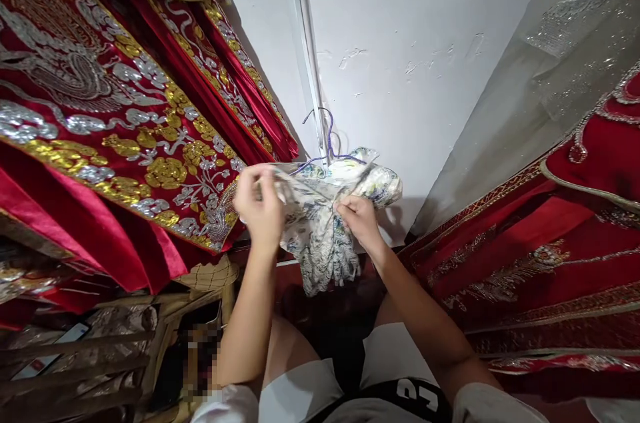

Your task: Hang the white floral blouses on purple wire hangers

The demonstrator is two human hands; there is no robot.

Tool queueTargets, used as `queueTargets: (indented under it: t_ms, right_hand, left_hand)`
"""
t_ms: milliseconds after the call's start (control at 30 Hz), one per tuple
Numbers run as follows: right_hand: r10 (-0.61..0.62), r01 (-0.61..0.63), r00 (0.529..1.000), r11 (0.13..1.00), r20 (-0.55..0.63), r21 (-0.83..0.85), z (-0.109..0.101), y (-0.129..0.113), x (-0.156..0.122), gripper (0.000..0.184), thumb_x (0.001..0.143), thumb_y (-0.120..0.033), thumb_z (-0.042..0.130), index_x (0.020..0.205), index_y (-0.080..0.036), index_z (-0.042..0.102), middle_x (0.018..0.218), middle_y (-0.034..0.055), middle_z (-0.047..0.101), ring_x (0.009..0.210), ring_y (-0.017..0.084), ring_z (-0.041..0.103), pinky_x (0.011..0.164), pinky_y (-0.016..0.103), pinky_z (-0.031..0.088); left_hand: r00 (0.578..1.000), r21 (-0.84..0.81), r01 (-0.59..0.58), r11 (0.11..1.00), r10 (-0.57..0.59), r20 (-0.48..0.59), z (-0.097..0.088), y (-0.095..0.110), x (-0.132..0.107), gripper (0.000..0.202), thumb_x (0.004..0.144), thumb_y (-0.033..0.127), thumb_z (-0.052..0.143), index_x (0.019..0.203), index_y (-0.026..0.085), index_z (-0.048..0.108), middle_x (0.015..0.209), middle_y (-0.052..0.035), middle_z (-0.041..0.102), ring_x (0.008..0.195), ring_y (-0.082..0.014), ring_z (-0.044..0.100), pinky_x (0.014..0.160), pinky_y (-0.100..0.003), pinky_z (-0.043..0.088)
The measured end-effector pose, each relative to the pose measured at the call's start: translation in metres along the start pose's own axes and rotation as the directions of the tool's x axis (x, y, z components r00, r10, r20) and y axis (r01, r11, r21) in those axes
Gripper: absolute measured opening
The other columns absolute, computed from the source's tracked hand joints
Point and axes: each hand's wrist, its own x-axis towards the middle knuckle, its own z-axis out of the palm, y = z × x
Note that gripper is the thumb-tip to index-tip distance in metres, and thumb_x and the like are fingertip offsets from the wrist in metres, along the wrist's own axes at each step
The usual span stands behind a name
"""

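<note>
A light floral-print blouse (320, 236) with gathered fabric hangs in front of me on a thin purple wire hanger (331, 136). The hanger's hook is at a white metal pole (305, 23) by the wall. My left hand (260, 206), slightly blurred, has its fingers curled at the blouse's left shoulder edge and pulls the cloth taut. With thumb and forefinger pinched, my right hand (359, 219) grips the cloth at the middle of the blouse's front. Whatever lies between those right fingertips beyond cloth is too small to make out.
Red garments with gold and silver sequin embroidery (165, 169) hang close on the left. More red embroidered cloth (525, 263) and a sheer sparkling white fabric (565, 43) are on the right. A wooden rack (150, 356) stands low on the left. Behind is a white wall (400, 23).
</note>
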Motion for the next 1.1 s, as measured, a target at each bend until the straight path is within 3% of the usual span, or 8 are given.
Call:
queueTargets:
  t_ms: [67,133,300,400,567,833,967,1100]
  right_hand:
    - [0.064,-0.064,0.998,0.998,-0.007,0.022,0.0,0.018,-0.011,0.03,0.076,-0.039,0.073,0.058,-0.021,0.057,0.046,-0.005,0.048,0.044,0.011,0.042,0.047,0.026,0.03]
    - [0.121,-0.119,0.993,0.991,-0.016,0.061,0.001,0.03,-0.025,0.029,0.075,-0.04,0.074,0.06,-0.021,0.058,0.046,-0.0054,0.048,0.044,0.011,0.043,0.046,0.025,0.03]
    - [0.224,-0.208,0.972,0.962,-0.075,0.177,0.005,0.044,-0.057,0.032,0.071,-0.044,0.076,0.061,-0.021,0.057,0.045,-0.0064,0.044,0.043,0.01,0.038,0.045,0.025,0.03]
    - [0.277,-0.246,0.953,0.943,-0.119,0.222,-0.004,0.054,-0.072,0.034,0.072,-0.044,0.076,0.057,-0.022,0.054,0.042,-0.0079,0.037,0.041,0.009,0.034,0.044,0.026,0.03]
    - [0.309,-0.3,0.949,0.946,-0.063,0.12,-0.036,0.063,-0.086,0.036,0.069,-0.041,0.075,0.052,-0.023,0.049,0.038,-0.0081,0.035,0.038,0.009,0.03,0.043,0.027,0.027]
    - [0.377,-0.371,0.926,0.91,-0.005,-0.188,-0.051,0.074,-0.087,0.048,0.076,-0.063,0.071,0.057,-0.021,0.057,0.053,0.0007,0.055,0.053,0.015,0.049,0.053,0.029,0.039]
    - [0.358,-0.362,0.921,0.932,0.155,-0.006,-0.027,0.07,-0.08,0.07,0.081,-0.086,0.051,0.095,-0.021,0.072,0.098,0.0103,0.073,0.1,0.028,0.066,0.088,0.04,0.052]
    - [0.301,-0.442,0.851,0.853,0.431,0.278,0.003,0.05,-0.071,0.088,0.077,-0.097,0.036,0.117,-0.026,0.069,0.106,0.0087,0.073,0.112,0.029,0.065,0.095,0.041,0.052]
  left_hand:
    - [0.951,-0.133,0.179,0.975,-0.206,-0.231,-0.021,-0.031,0.006,0.021,0.095,0.035,0.064,0.086,0.017,0.063,0.083,-0.0003,0.062,0.08,-0.0139,0.059,0.079,-0.025,0.049]
    - [0.815,-0.384,0.373,0.845,-0.496,-0.299,-0.04,-0.064,0.0,0.022,0.092,0.035,0.066,0.081,0.018,0.058,0.073,0.0032,0.056,0.069,-0.0114,0.055,0.072,-0.023,0.048]
    - [0.316,-0.63,0.75,0.201,-0.946,0.075,-0.049,-0.104,-0.069,0.024,0.096,0.03,0.056,0.075,0.02,0.053,0.071,-0.0001,0.063,0.074,-0.0144,0.065,0.081,-0.03,0.053]
    - [0.196,-0.635,0.766,0.097,-0.977,0.087,-0.034,-0.096,-0.119,0.017,0.093,0.022,0.055,0.077,0.019,0.059,0.077,-0.003,0.069,0.08,-0.0148,0.069,0.089,-0.032,0.052]
    - [0.344,-0.509,0.828,0.235,-0.93,0.13,-0.018,-0.087,-0.155,0.013,0.075,0.025,0.074,0.082,0.015,0.069,0.076,0.0002,0.069,0.071,-0.0122,0.064,0.078,-0.026,0.049]
    - [0.518,-0.52,0.807,0.28,-0.759,0.395,-0.022,-0.042,-0.139,0.039,0.071,0.05,0.085,0.078,0.018,0.066,0.079,-0.001,0.065,0.072,-0.0137,0.061,0.071,-0.024,0.05]
    - [0.652,-0.324,0.735,0.596,-0.487,0.581,-0.016,0.012,-0.135,0.028,0.089,0.046,0.072,0.084,0.019,0.07,0.095,-0.0066,0.069,0.091,-0.0198,0.065,0.082,-0.03,0.052]
    - [0.68,-0.193,0.501,0.844,-0.246,0.691,-0.02,0.034,-0.125,0.017,0.1,0.035,0.059,0.102,0.022,0.069,0.121,-0.0111,0.064,0.125,-0.0261,0.057,0.108,-0.039,0.043]
